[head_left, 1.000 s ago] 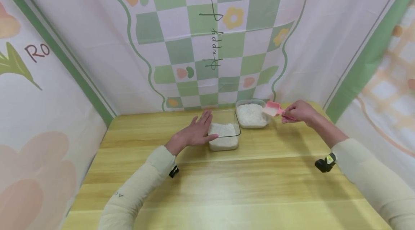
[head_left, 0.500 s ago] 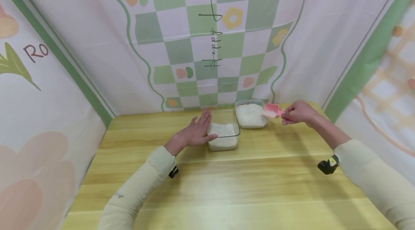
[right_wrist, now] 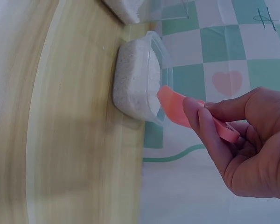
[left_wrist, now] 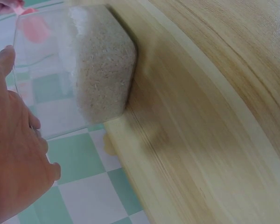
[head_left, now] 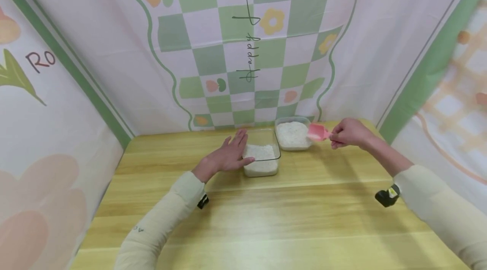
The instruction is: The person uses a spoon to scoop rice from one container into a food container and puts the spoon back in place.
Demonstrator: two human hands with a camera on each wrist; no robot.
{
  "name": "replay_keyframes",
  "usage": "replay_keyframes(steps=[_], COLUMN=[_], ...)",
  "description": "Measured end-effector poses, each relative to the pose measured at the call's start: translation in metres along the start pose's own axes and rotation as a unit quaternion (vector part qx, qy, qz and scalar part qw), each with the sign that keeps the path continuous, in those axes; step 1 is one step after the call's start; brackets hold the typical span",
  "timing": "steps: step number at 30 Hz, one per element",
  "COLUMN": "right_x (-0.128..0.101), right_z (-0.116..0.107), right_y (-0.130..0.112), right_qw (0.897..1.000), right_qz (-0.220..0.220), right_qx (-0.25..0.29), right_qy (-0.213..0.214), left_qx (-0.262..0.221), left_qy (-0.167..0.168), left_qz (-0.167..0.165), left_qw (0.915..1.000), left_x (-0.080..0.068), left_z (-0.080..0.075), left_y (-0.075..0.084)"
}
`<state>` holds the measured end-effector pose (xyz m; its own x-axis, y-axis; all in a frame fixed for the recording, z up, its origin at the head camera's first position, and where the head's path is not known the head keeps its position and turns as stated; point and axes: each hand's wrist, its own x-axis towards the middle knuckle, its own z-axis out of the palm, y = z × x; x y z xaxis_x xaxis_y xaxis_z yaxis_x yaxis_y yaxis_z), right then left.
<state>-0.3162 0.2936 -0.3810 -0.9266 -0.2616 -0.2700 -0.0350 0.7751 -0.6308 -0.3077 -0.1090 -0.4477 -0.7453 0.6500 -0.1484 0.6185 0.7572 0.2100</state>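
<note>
Right hand [right_wrist: 242, 144] pinching pink scoop [right_wrist: 177, 109], fingers plain only in wrist view; left hand [head_left: 228, 156] flat against clear container [head_left: 262, 156].

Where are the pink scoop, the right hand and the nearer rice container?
pink scoop [head_left: 315, 132], head view, on its bowl.
right hand [head_left: 349, 133], head view, on its back.
nearer rice container [head_left: 262, 164], head view, on its front wall.

The table [head_left: 266, 215] at the bottom of the frame is pale, smooth wood with a soft sheen, the two tubs [head_left: 262, 158] [head_left: 293, 135] at center are clear glossy plastic holding matt grainy white rice, the scoop [head_left: 317, 132] is smooth pink plastic, and the backdrop [head_left: 114, 50] is matt printed cloth.
</note>
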Motion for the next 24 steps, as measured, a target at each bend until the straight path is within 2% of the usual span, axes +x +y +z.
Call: replay_keyframes(steps=[6,11,16,20,24], right_x=[-0.005,-0.006,-0.009,-0.013,-0.016], right_z=[0.003,0.003,0.002,0.003,0.009], right_y=[-0.01,-0.014,-0.017,-0.024,-0.04], right_qw=[0.995,0.991,0.992,0.996,0.994], right_qz=[-0.035,-0.053,-0.058,-0.067,-0.103], right_qx=[-0.094,-0.12,-0.102,-0.048,-0.02], right_qy=[0.02,0.031,0.046,0.038,0.033], left_qx=[0.003,0.003,0.004,-0.001,0.0], left_qy=[0.0,0.001,0.002,0.0,-0.001], left_qz=[0.0,0.0,0.001,0.001,0.0], left_qw=[1.0,1.0,1.0,1.0,1.0], left_x=[0.0,0.0,0.0,0.0,0.0], left_z=[0.001,0.001,0.0,0.001,0.0], left_y=[-0.001,-0.001,-0.001,-0.001,-0.001])
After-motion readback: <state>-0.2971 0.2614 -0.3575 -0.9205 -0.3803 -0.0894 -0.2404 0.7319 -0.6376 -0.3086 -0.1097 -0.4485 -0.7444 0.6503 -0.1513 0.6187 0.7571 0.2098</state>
